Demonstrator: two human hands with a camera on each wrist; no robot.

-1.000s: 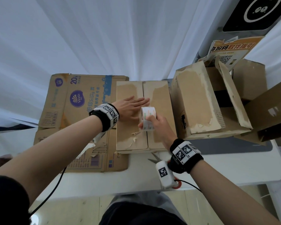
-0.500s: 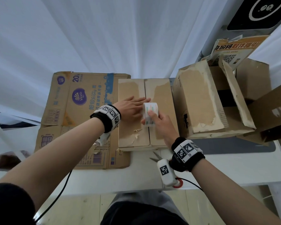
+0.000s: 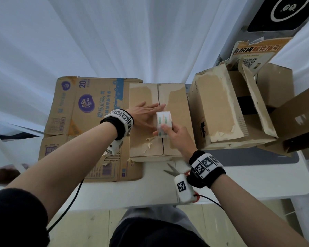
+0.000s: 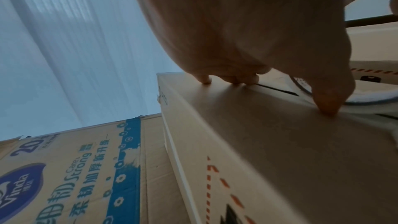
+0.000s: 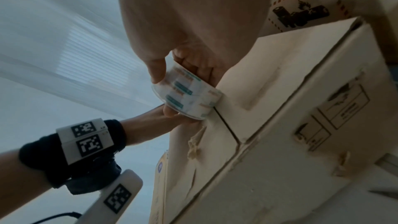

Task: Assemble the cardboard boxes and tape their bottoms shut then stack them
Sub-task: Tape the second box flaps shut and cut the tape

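At the centre of the head view, a brown cardboard box with two closed flaps sits on the white table. The left hand lies flat on its left flap, fingers straight and holding nothing. The right hand has thumb and fingers curled round a white roll of printed packing tape, standing on the seam between the flaps. A flattened printed cardboard carton lies at middle left; metal scissors lie below the box.
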